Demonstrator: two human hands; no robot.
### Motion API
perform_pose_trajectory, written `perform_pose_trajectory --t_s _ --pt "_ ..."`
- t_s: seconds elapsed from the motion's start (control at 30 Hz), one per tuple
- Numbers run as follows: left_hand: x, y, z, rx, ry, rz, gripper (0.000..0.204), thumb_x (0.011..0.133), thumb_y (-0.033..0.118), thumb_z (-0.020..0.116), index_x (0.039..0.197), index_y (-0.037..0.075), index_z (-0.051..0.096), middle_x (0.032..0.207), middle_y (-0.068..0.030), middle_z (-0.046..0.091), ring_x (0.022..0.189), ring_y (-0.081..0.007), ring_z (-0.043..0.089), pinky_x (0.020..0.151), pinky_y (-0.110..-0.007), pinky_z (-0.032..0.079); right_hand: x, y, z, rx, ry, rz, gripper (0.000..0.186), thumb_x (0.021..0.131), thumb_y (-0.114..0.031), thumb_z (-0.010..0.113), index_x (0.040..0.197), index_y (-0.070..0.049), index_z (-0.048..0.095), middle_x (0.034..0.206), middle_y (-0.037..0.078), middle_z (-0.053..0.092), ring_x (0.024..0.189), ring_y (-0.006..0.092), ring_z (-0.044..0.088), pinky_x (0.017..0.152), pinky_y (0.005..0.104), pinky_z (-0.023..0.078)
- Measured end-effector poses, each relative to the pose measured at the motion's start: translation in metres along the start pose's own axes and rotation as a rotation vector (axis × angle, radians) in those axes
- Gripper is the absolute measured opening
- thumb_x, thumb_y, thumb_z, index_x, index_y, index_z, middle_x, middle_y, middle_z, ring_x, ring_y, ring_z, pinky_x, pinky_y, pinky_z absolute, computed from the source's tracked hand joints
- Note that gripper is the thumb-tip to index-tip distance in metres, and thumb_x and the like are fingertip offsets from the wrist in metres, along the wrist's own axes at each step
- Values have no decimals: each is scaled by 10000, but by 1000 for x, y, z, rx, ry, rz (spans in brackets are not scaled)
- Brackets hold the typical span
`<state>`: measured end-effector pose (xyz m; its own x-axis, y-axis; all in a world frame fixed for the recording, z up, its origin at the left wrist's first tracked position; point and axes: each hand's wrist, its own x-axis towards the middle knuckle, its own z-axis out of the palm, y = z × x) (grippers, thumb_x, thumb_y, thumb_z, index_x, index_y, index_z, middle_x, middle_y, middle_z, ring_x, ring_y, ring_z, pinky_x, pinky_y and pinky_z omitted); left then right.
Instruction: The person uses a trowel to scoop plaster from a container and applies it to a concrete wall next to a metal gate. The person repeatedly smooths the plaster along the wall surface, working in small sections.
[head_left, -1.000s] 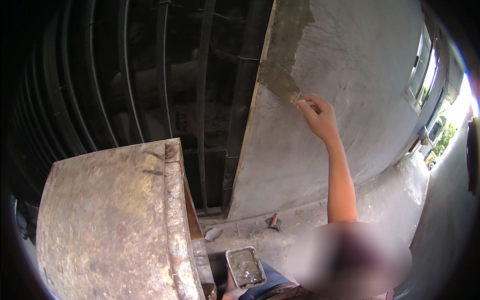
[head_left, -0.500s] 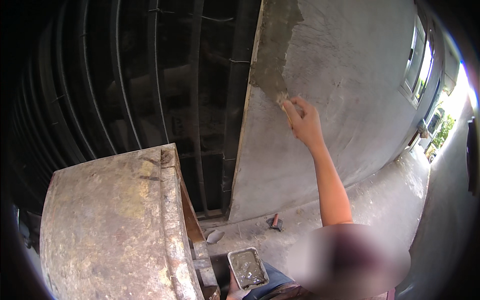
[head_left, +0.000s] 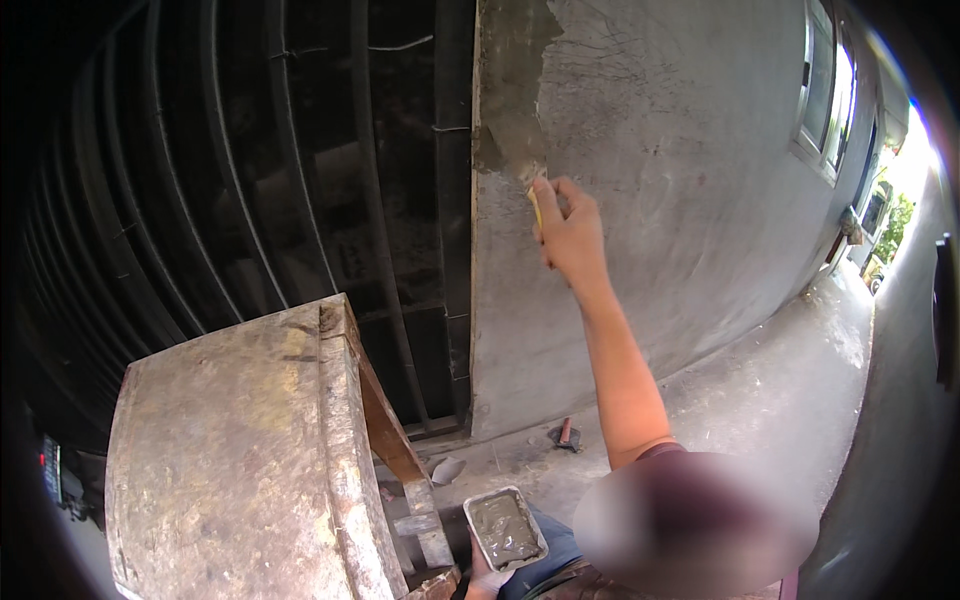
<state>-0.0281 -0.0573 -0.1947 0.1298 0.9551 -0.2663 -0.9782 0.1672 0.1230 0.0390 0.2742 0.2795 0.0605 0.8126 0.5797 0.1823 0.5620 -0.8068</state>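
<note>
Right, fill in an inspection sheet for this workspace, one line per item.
Surface: grey wall, with a darker patch along its left edge.
Job's things: scraper at the patch's lower end; tray holding wet grey paste.
Clutter: red-handled tool and pale scrap on the floor.
Hands: right hand grips the scraper; left hand holds the tray.
Cables: nothing seen, only thin wire by the dark bars.
Surroundings: worn, stained table at left; window at right.

Room along wall [head_left: 690, 240], table [head_left: 225, 450] leftward
</note>
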Motion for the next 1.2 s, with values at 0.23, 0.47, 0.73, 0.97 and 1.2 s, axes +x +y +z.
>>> perform_pose_trajectory --t_s 0.23,0.47,0.73,0.97,1.2 --pt "-15 3 7 131 70 72 741 1108 691 441 1626 168 529 1580 -111 623 1420 -370 617 1203 -606 484 -68 34 -25 -16 -237 328 381 1113 -392 651 1046 -21 712 543 16 537 416 114 476 418 330 351" --pt "-10 -5 5 200 109 57 763 1107 702 434 1654 175 502 1620 -98 594 1455 -375 590 1222 -614 465 -73 -10 -54 230 -159 183 333 1098 -344 699 1165 -28 618 650 7 589 446 77 478 414 299 355" --pt "-11 8 61 94 1 337 658 1119 568 486 1647 176 513 1642 -83 578 1514 -341 544 1277 -579 412 -159 42 -94 179 -463 210 461 1081 -282 718 1417 7 593 859 36 669 640 106 558 607 292 467" --pt "18 40 175 175 -151 652 668 1156 594 406 1686 188 436 1682 -60 516 1540 -303 505 1290 -540 393 -230 69 -145 -40 -610 166 519 1060 -157 662 1543 25 596 1038 144 718 867 245 666 844 361 538" --pt "16 49 277 94 -272 732 685 1150 701 367 1606 204 484 1504 -1 586 1387 -208 573 1199 -457 456 -283 47 -123 -252 -537 -285 673 880 65 740 1511 -167 716 898 103 557 716 243 616 624 360 533"
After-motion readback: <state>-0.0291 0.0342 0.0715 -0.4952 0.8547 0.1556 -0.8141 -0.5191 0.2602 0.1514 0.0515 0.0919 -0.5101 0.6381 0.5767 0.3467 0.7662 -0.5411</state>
